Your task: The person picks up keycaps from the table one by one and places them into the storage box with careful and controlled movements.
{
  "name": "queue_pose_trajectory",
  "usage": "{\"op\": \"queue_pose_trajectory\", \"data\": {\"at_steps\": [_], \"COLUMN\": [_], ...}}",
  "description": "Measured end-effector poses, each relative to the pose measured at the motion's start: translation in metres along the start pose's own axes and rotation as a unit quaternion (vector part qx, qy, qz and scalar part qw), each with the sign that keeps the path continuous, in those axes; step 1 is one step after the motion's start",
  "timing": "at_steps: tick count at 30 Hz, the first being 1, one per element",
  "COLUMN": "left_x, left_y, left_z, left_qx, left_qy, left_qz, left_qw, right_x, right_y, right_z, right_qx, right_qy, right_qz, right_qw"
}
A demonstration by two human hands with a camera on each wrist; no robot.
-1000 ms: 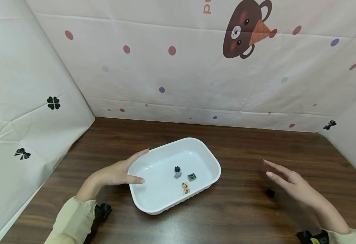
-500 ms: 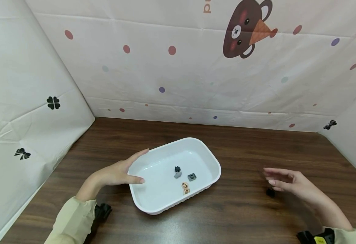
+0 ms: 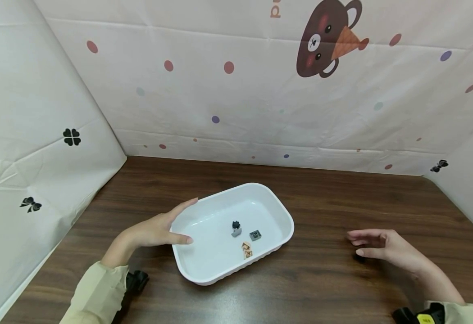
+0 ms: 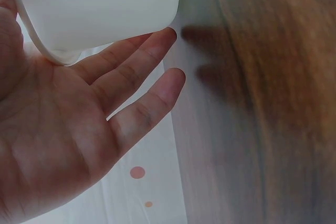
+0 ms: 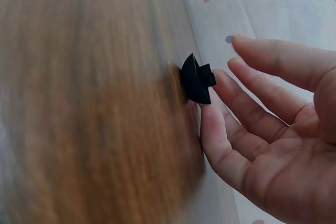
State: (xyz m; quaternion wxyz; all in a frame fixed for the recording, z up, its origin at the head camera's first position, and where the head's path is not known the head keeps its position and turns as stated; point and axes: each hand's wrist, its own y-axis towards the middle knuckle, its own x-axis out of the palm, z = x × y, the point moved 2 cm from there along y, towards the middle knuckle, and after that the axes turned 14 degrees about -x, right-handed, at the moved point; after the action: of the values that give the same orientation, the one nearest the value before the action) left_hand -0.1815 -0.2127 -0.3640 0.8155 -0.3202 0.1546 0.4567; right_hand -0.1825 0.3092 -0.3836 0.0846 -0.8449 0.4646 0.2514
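My left hand (image 3: 155,229) grips the left end of a white plastic tray (image 3: 207,281), thumb over the rim and inside. In the left wrist view, the other fingers (image 4: 142,116) lie along the outside of the tray's wall. My right hand (image 3: 394,247) is low over the table at the right, fingers loosely bent around a small black piece (image 5: 196,81). That piece has a wedge-like, curved body and a square stub, and rests on the wood. Thumb and forefinger stand apart, with the other fingertips right at the piece. In the head view the hand partly hides it.
Inside the tray lie a small black part (image 3: 235,224), a light grey part (image 3: 236,232), a dark grey square part (image 3: 255,235) and tan pieces (image 3: 247,253). The brown wooden table (image 3: 317,288) meets white printed cloth (image 3: 244,99) at the back and sides.
My right hand has come down and nearer over the black piece, its fingers bending more. The left hand and tray have stayed where they were.
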Motion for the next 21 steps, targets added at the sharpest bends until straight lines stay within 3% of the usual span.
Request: {"op": "queue_pose_trajectory", "data": {"at_steps": [7, 21], "left_x": [0.0003, -0.0001], "left_y": [0.0006, 0.0011], "left_z": [-0.0004, -0.0013], "left_qx": [0.001, 0.0], "left_qy": [0.005, 0.017], "left_qz": [0.003, 0.008], "left_qw": [1.0, 0.9998], "right_x": [-0.0016, -0.0033], "right_y": [-0.0004, 0.0001], "right_z": [0.0021, 0.0062], "right_qx": [0.011, 0.014], "right_qy": [-0.037, 0.001], "right_qz": [-0.006, -0.033], "right_qw": [0.999, 0.999]}}
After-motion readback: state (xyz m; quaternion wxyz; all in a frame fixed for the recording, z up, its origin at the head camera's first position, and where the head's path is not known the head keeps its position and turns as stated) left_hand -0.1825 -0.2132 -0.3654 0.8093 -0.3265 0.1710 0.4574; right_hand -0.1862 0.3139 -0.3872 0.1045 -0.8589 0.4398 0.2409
